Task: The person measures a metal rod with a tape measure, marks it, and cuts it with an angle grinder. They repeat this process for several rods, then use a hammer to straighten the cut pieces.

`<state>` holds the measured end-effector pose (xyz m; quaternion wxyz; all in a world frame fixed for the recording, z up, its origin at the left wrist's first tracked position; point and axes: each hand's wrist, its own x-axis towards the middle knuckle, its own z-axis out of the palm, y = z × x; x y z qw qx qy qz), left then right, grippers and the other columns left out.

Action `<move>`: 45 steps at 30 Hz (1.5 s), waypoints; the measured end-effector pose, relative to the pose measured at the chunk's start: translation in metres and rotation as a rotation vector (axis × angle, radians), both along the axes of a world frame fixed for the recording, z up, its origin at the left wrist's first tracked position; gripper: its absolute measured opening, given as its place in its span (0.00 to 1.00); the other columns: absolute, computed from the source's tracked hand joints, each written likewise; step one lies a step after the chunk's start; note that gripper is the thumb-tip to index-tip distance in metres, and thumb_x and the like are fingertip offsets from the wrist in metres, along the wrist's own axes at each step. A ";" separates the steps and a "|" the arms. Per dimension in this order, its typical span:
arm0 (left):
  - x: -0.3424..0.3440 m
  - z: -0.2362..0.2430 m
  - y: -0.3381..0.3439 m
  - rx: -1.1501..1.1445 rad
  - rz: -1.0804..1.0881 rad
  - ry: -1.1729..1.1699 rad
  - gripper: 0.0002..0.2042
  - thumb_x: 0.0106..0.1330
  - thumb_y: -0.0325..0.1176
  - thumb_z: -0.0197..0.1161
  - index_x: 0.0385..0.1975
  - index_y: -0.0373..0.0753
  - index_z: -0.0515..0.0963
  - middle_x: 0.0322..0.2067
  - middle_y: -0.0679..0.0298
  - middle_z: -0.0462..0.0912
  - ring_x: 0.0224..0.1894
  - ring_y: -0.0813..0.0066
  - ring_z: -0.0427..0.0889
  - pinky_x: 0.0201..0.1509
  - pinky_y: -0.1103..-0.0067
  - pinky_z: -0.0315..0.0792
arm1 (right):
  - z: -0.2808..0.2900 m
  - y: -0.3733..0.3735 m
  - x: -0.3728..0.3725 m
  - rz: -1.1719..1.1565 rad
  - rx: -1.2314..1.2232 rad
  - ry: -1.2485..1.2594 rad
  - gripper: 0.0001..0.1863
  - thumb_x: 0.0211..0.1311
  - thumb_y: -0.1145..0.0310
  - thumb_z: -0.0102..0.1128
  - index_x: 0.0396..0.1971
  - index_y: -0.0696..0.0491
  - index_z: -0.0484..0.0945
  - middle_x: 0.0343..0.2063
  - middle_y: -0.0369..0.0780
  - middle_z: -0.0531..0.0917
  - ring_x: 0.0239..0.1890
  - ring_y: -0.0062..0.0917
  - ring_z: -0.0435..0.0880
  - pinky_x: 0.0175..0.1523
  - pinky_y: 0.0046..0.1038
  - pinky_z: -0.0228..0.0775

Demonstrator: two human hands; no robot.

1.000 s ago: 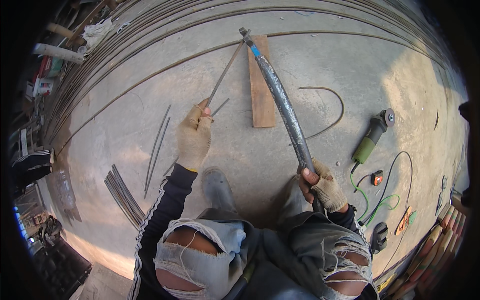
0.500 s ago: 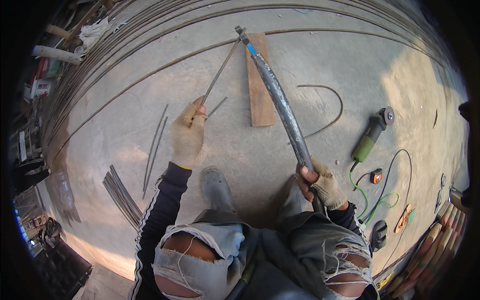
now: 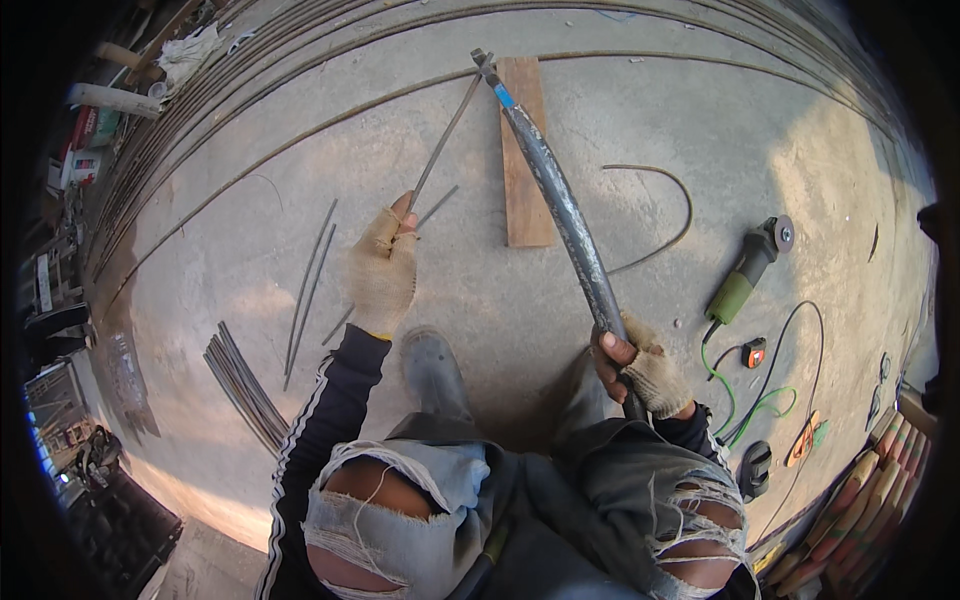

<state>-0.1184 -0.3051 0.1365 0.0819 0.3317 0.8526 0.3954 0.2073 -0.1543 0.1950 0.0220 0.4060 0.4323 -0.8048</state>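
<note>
My left hand [image 3: 384,270], in a beige knit glove with bare fingertips, is closed around the lower end of a thin steel rod [image 3: 445,140]. The rod slants up and away to the slotted head of a long-handled rebar bender [image 3: 560,195], where its far end meets the jaw. My right hand [image 3: 642,368], gloved the same way, wraps the near end of the bender's dark, worn handle. Under the bender's head lies a wooden board [image 3: 527,200]. Another straight rod [image 3: 437,206] passes beneath my left hand on the floor.
Two loose rods [image 3: 312,290] and a bundle of cut rods [image 3: 245,390] lie left. A bent rod [image 3: 685,200] curves right of the board. Farther right are an angle grinder [image 3: 750,270], its green cord [image 3: 728,400] and a tape measure [image 3: 753,352]. Long bars [image 3: 400,92] arc across the back.
My left hand has shifted slightly to the right with the rod, and more of the rod beneath it now shows. The bender and my right hand look almost unchanged.
</note>
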 end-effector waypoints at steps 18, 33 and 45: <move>0.022 0.013 0.009 -0.055 0.050 -0.103 0.20 0.82 0.41 0.59 0.63 0.35 0.82 0.30 0.61 0.86 0.27 0.79 0.77 0.33 0.77 0.73 | -0.002 -0.002 0.000 0.008 0.040 0.014 0.23 0.77 0.46 0.64 0.43 0.53 0.73 0.19 0.32 0.74 0.14 0.15 0.71 0.20 0.19 0.58; 0.026 0.007 0.003 -0.068 0.063 -0.084 0.19 0.81 0.38 0.60 0.63 0.34 0.82 0.29 0.62 0.85 0.25 0.80 0.75 0.29 0.77 0.71 | -0.002 -0.002 -0.003 0.032 0.019 -0.006 0.21 0.78 0.47 0.63 0.44 0.52 0.73 0.19 0.32 0.75 0.14 0.14 0.71 0.20 0.19 0.59; 0.032 0.007 0.005 -0.063 0.080 -0.129 0.19 0.82 0.38 0.57 0.63 0.34 0.81 0.29 0.61 0.83 0.27 0.79 0.75 0.31 0.77 0.71 | -0.001 -0.003 -0.004 0.023 0.022 0.011 0.21 0.78 0.48 0.64 0.42 0.53 0.73 0.19 0.32 0.75 0.13 0.14 0.70 0.21 0.19 0.58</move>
